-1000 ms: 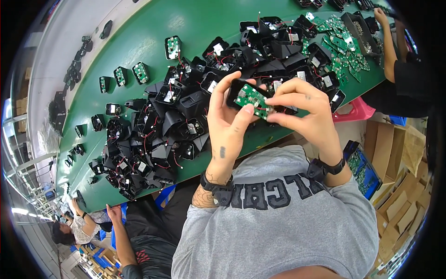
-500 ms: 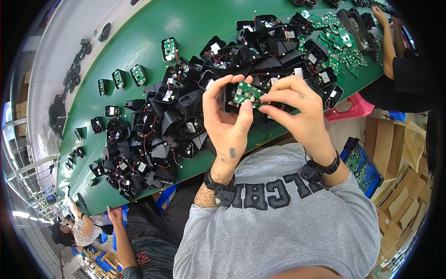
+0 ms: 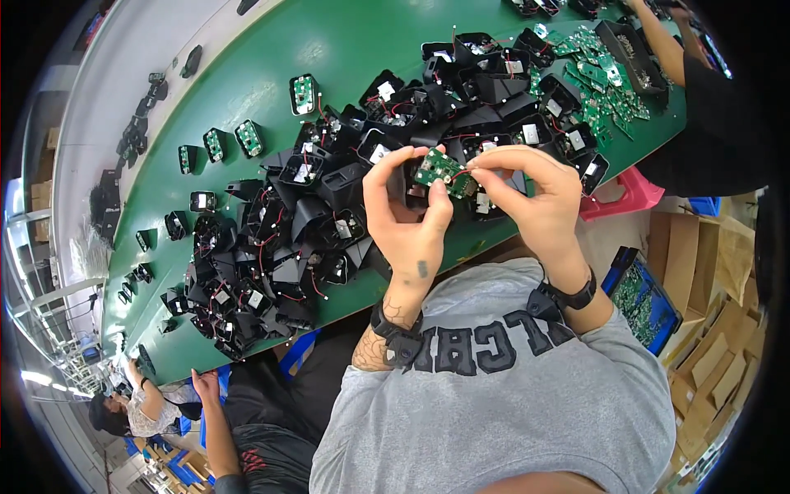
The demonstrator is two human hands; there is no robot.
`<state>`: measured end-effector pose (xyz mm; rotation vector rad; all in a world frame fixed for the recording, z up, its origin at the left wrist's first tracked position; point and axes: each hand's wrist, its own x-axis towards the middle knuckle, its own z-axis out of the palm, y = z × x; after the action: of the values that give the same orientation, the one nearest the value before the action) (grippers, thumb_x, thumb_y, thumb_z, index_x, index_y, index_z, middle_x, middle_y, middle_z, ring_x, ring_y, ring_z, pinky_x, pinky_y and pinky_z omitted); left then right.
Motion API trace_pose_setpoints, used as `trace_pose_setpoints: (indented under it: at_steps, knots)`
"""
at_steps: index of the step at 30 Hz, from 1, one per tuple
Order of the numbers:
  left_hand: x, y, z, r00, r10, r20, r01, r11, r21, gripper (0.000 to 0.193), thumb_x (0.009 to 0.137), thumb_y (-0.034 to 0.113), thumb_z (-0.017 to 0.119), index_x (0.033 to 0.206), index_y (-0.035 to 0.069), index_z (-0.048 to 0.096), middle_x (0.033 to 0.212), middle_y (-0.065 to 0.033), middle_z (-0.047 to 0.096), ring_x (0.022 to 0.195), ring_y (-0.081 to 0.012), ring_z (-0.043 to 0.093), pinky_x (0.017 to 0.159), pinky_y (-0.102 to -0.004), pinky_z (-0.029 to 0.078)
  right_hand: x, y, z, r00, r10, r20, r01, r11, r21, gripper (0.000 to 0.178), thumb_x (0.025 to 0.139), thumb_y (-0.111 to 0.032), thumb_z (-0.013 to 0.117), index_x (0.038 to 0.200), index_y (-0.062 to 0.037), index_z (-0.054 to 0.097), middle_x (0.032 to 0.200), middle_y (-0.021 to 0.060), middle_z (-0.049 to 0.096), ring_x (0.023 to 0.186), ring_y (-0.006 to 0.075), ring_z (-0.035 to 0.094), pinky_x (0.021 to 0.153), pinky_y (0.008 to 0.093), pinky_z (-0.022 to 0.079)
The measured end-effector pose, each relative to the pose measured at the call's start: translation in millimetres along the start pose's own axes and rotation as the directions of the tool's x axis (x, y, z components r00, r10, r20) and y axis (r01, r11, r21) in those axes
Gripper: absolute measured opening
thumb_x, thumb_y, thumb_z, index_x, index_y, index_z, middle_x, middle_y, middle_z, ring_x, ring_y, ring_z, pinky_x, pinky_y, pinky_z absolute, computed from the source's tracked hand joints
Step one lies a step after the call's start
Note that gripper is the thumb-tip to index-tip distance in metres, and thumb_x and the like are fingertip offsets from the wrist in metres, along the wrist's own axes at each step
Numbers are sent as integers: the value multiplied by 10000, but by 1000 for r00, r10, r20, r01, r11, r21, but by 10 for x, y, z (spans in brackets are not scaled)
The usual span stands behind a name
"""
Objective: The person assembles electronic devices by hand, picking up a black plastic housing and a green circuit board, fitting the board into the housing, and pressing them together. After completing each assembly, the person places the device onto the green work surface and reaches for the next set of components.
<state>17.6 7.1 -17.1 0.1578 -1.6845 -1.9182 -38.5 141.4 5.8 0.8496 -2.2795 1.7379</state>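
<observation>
My left hand [image 3: 414, 239] is closed around a green circuit board [image 3: 434, 166] and the black plastic housing behind it, thumb on the near edge and fingers at the far side. The board is tilted, with small white parts on its face. From the right, my right hand [image 3: 541, 198] pinches the end of a red wire [image 3: 460, 174] at the board's edge; the fingertips hide the wire's tip. Just beyond both hands lies a heap of open black housings [image 3: 329, 177], many with red wires and white connectors.
Loose green circuit boards [image 3: 597, 78] are piled at the far right beside a dark parts tray [image 3: 629, 53]. Housings fitted with boards [image 3: 303, 95] stand on the green table [image 3: 271, 58]. Co-workers sit left and right. A pink stool [image 3: 625, 196] and cardboard boxes [image 3: 716, 346] are at right.
My right fingertips have drawn together in a tighter pinch on the wire at the board's edge. The board has tilted slightly, and the co-worker's arm at far right has moved.
</observation>
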Motion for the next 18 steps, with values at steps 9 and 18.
trace_pose_setpoints:
  at_steps: [9, 18]
  knots:
    - [24, -113, -38, 945, 324, 37, -324, 921, 216, 480, 752, -145, 577, 1195, -25, 437, 1152, -170, 521, 1063, -305, 590, 927, -389, 499, -58, 76, 155, 995, 95, 12, -94, 942, 322, 196, 759, 110, 642, 944, 49, 663, 948, 101, 627, 839, 140, 590, 701, 247, 472]
    - [49, -60, -49, 885, 455, 101, -460, 819, 344, 454, 693, -111, 653, 1112, 14, 529, 1114, -175, 555, 1014, -310, 615, 869, -384, 507, 0, -61, 75, 953, 295, 72, -304, 918, 255, 248, 727, 73, 699, 920, -15, 571, 831, 25, 628, 800, 79, 574, 721, 216, 425]
